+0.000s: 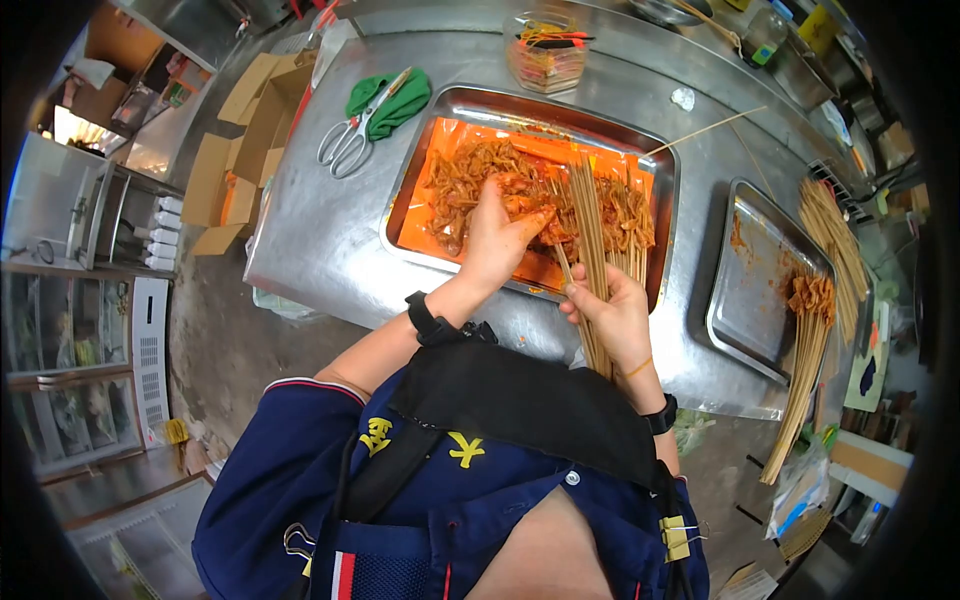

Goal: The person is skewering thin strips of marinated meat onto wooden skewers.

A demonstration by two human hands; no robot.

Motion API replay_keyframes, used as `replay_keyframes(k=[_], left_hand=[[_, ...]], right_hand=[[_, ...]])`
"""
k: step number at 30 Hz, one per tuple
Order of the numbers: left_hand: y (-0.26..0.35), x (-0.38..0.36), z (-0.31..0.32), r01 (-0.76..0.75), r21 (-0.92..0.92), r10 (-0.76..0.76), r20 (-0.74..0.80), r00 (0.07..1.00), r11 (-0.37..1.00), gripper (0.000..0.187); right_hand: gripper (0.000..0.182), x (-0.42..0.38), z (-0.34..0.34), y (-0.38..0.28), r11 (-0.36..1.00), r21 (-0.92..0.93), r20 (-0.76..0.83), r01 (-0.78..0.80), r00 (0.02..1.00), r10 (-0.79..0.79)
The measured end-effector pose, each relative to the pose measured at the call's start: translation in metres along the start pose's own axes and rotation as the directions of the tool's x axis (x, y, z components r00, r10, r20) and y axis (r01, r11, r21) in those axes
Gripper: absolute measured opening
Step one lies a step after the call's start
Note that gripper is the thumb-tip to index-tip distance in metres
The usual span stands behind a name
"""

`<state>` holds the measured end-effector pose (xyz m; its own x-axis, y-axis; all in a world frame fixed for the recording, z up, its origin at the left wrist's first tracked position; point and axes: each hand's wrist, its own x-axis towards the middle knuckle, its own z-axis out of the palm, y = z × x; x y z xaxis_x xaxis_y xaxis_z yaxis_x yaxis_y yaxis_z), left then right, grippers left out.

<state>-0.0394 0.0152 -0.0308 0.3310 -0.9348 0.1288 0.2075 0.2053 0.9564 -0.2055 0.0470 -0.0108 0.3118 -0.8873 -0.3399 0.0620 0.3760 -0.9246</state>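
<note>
My left hand (497,240) reaches into a steel tray (420,175) lined with orange sauce and pinches a piece of marinated meat (490,175) from the pile. My right hand (612,315) grips a bundle of bamboo skewers (590,225) that stands upright over the tray's near edge, some with meat threaded on their far ends. Both wrists wear black bands.
A second steel tray (755,285) on the right holds finished skewers (812,340) hanging over its edge. Scissors (350,135) lie on a green cloth (395,100) at the far left. A clear container (545,50) stands behind. Cardboard boxes (240,150) sit on the floor.
</note>
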Motion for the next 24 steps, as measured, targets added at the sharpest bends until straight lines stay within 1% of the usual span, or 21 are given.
replay_keyframes(k=[1, 2, 4, 7, 8, 10, 11, 12, 13, 16, 17, 19, 21, 22, 23, 24], left_hand=[[0.003, -0.002, 0.002, -0.003, -0.010, 0.002, -0.019, 1.000, 1.000, 0.025], [0.007, -0.004, 0.000, 0.117, -0.032, -0.115, 0.046, 0.992, 0.993, 0.024], [0.022, -0.006, -0.005, 0.346, -0.048, -0.333, 0.180, 0.926, 0.937, 0.022], [0.006, -0.003, -0.009, 0.411, -0.137, -0.378, 0.212, 0.901, 0.901, 0.020], [0.005, -0.001, -0.009, 0.444, -0.108, -0.413, 0.227, 0.882, 0.890, 0.018], [0.008, 0.001, -0.010, 0.508, -0.046, -0.483, 0.246, 0.840, 0.860, 0.017], [0.007, 0.001, -0.011, 0.513, -0.012, -0.496, 0.238, 0.835, 0.858, 0.016], [0.004, 0.003, -0.009, 0.518, 0.022, -0.508, 0.232, 0.829, 0.855, 0.015], [0.002, 0.004, -0.007, 0.523, 0.056, -0.521, 0.227, 0.823, 0.851, 0.014], [0.001, 0.010, -0.001, 0.508, 0.173, -0.537, 0.253, 0.805, 0.844, 0.014], [-0.005, 0.011, -0.001, 0.451, 0.228, -0.497, 0.224, 0.838, 0.863, 0.015], [-0.020, 0.012, -0.003, 0.331, 0.340, -0.405, 0.177, 0.897, 0.880, 0.017], [-0.026, 0.013, -0.013, 0.162, 0.516, -0.279, 0.158, 0.947, 0.841, 0.016], [-0.025, 0.013, -0.019, 0.078, 0.597, -0.212, 0.158, 0.964, 0.798, 0.016], [0.003, 0.009, -0.014, 0.162, 0.508, -0.244, 0.098, 0.965, 0.846, 0.019], [0.013, 0.010, -0.016, 0.264, 0.382, -0.332, 0.124, 0.935, 0.886, 0.019]], right_hand=[[0.016, -0.001, -0.001, 0.001, 1.000, 0.008, 0.002, -0.002, 1.000, 0.002], [0.015, -0.002, 0.000, 0.000, 1.000, -0.004, -0.005, -0.004, 1.000, 0.004], [0.013, -0.002, 0.002, -0.002, 1.000, -0.028, -0.014, -0.005, 1.000, 0.005], [0.012, -0.004, 0.000, 0.001, 0.947, -0.287, -0.021, 0.146, 0.987, -0.158], [0.012, -0.004, -0.002, -0.001, 0.883, -0.402, -0.017, 0.244, 0.962, -0.274], [0.012, -0.005, -0.004, -0.005, 0.687, -0.604, 0.037, 0.404, 0.875, -0.483], [0.014, -0.005, -0.004, -0.006, 0.827, -0.459, 0.016, 0.326, 0.933, -0.359], [0.016, -0.006, -0.004, -0.007, 0.928, -0.300, 0.017, 0.223, 0.973, -0.228], [0.017, -0.007, -0.004, -0.009, 0.986, -0.135, 0.040, 0.099, 0.995, -0.095], [0.023, -0.008, 0.000, -0.013, 0.998, 0.024, 0.176, -0.059, 0.983, 0.054], [0.026, -0.005, -0.002, -0.012, 0.996, 0.027, 0.223, -0.086, 0.972, 0.078], [0.025, -0.002, -0.002, -0.007, 0.999, -0.014, 0.209, -0.035, 0.977, 0.037], [0.023, -0.001, -0.003, -0.004, 0.998, -0.062, 0.184, 0.001, 0.983, 0.010], [0.022, -0.001, -0.004, -0.004, 0.996, -0.087, 0.169, 0.013, 0.986, 0.002], [0.021, -0.001, -0.004, -0.003, 0.994, -0.111, 0.155, 0.023, 0.988, -0.005], [0.021, 0.000, -0.003, -0.003, 0.992, -0.127, 0.146, 0.008, 0.989, 0.011]])
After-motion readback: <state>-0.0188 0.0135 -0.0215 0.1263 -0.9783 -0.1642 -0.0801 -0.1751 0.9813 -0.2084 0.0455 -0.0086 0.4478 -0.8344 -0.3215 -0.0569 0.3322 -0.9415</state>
